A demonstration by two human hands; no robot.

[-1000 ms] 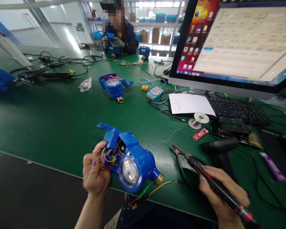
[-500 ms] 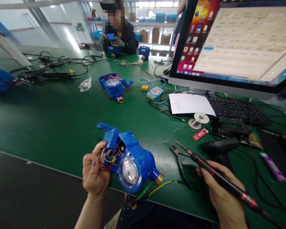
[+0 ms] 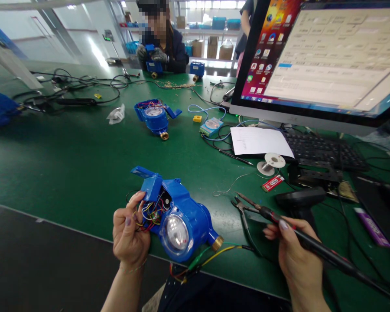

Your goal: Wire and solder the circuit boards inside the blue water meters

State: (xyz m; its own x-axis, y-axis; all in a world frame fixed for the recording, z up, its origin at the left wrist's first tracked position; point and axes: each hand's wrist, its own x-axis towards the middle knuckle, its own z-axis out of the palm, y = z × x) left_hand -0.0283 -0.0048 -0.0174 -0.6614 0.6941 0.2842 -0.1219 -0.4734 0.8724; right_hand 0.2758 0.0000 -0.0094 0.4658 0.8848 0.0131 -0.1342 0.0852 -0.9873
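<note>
A blue water meter (image 3: 178, 216) with an open lid, coloured wires and a brass fitting lies near the front table edge. My left hand (image 3: 130, 234) grips its left side, thumb on the wires. My right hand (image 3: 297, 255) is closed round a black and red soldering iron (image 3: 299, 236), its tip pointing up-left, to the right of the meter. Small pliers (image 3: 243, 212) lie under the tip. A thin solder strand (image 3: 230, 184) leads to a solder spool (image 3: 271, 164).
A second blue meter (image 3: 154, 116) sits mid-table. A monitor (image 3: 321, 60), keyboard (image 3: 321, 149), paper sheet (image 3: 258, 141) and black handheld scanner (image 3: 300, 199) fill the right. Cables lie at the far left. A person (image 3: 162, 41) across the green table (image 3: 68, 151) holds another meter.
My right hand has drawn the soldering iron back and lower to the right, its tip dropping toward the pliers. The left hand and meter stay put.
</note>
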